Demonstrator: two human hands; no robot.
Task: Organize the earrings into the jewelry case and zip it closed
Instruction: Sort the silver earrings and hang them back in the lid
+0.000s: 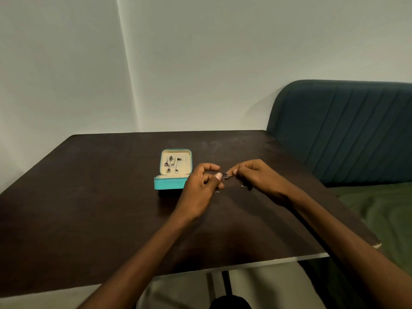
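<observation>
Head: earring (226, 176) pinched between both grips (case (171, 182) left).

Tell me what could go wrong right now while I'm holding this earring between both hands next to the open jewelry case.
1. The earring is tiny and pinched only at the fingertips of your left hand and right hand; it could slip onto the dark table, where it would be hard to spot.
2. Another small piece lies under your right hand and could get brushed off.
3. Your left hand is close to the open jewelry case; a bump might shake the earrings already hanging in its lid.
</observation>
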